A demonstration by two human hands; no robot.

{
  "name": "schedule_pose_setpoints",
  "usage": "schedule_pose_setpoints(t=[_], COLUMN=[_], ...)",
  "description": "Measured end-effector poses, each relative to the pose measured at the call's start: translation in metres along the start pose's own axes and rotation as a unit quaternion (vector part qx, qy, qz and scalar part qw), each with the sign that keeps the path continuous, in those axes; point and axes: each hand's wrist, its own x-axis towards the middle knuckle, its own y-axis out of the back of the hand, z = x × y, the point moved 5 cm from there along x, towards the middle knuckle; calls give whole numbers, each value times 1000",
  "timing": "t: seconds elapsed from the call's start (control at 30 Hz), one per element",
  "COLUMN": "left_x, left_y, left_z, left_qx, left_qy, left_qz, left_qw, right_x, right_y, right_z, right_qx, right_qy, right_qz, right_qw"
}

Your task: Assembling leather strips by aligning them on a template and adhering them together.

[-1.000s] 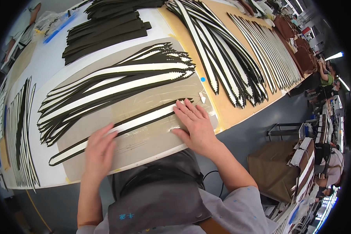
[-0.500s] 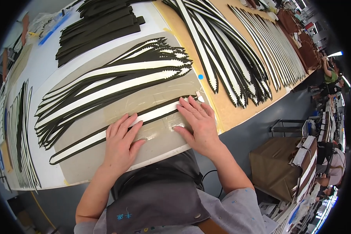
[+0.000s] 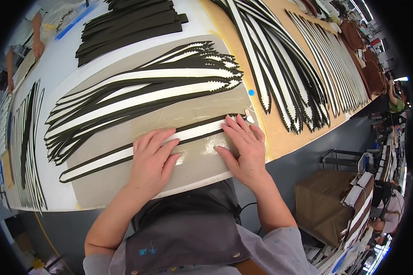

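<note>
Head cam: L hand (image 3: 151, 158) lies palm-down approx. mid-strip, fingers out straight & laid across it, thumb off to the R on the mat side; not clenched, nothing gripped. R hand (image 3: 245, 151) likewise flat, fingertips on the strip's R end, thumb spread toward frame ctr; no grasp either. Under both: one long blk strip w/ white centre band (image 3: 103, 162), running from lower L of ctr up to just R of ctr, rounded end at L. Its R end is partly hidden by the R fingers. Small pale tag (image 3: 249, 117) just beside that end.

Strip lies on a grey mat (image 3: 101, 183), itself on the white bench (image 3: 55, 85). Above it, L of ctr, a fanned bundle of similar blk/white strips (image 3: 137, 89), notched ends pointing R. Top, L of ctr: stack of plain dk strips (image 3: 128, 34). Upper R: a 2nd blk/white bundle (image 3: 280, 68) on a tan board (image 3: 275, 142), w/ a row of narrow strips (image 3: 335, 64) further R. Blue dot (image 3: 251, 92) near the mat's R edge. Far L: group of thin strips (image 3: 27, 151), roughly vert. in frame. Upper L: co-worker's hand (image 3: 38, 48) at the bench. Lower R: brown-covered box (image 3: 321, 204), away from the bench. Dk apron (image 3: 183, 229) at bottom ctr.
</note>
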Motion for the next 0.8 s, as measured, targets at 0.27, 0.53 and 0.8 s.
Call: schedule_pose_setpoints(t=[0.27,0.53,0.8], left_x=[18,16,16], left_y=[-17,-28,-26], left_z=[23,20,20], left_qx=[18,31,19], left_qy=[-68,-62,-57], left_qz=[-56,-47,-43], left_qw=[996,996,997], right_x=[0,0,3], right_y=[-1,0,0], right_z=[-1,-2,-5], right_qx=[2,-7,-32], right_qy=[5,15,11], right_qz=[9,15,11], right_qw=[1000,1000,999])
